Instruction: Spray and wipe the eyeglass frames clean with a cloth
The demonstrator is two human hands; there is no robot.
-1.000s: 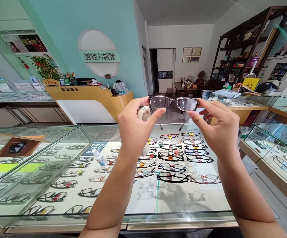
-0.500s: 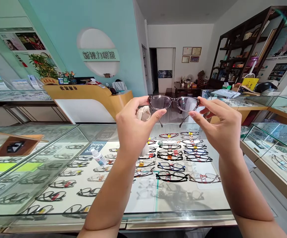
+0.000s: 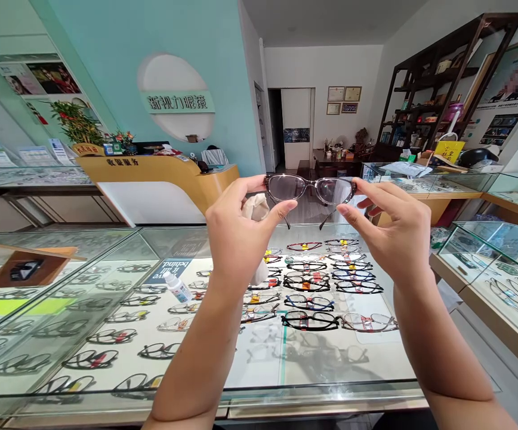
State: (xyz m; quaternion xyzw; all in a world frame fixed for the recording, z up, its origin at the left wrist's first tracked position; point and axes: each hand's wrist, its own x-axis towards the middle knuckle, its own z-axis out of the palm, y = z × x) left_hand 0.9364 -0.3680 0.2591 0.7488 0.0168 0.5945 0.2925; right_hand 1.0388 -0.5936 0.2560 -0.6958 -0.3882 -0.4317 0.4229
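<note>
A pair of eyeglasses (image 3: 309, 184) with a dark, partly clear frame is raised above the glass display case, its temples pointing down and inward. My left hand (image 3: 241, 227) pinches the left end of the frame between thumb and fingers. That same hand also has a pale cloth (image 3: 256, 208) tucked in its palm, part of it hanging below. At the opposite end, my right hand (image 3: 388, 221) grips the frame by the hinge with thumb and forefinger. A small white bottle (image 3: 178, 288) stands on the glass left of my left forearm.
Under the glass of the display case (image 3: 259, 391) lie several rows of spectacle frames (image 3: 310, 319). A wooden tray (image 3: 28, 269) with a dark object is at the left. Another glass case (image 3: 500, 257) runs along the right, and a wooden counter (image 3: 160, 179) stands beyond.
Both hands and the eyeglasses sit slightly further left and lower in view. The grip on the frame is the same.
</note>
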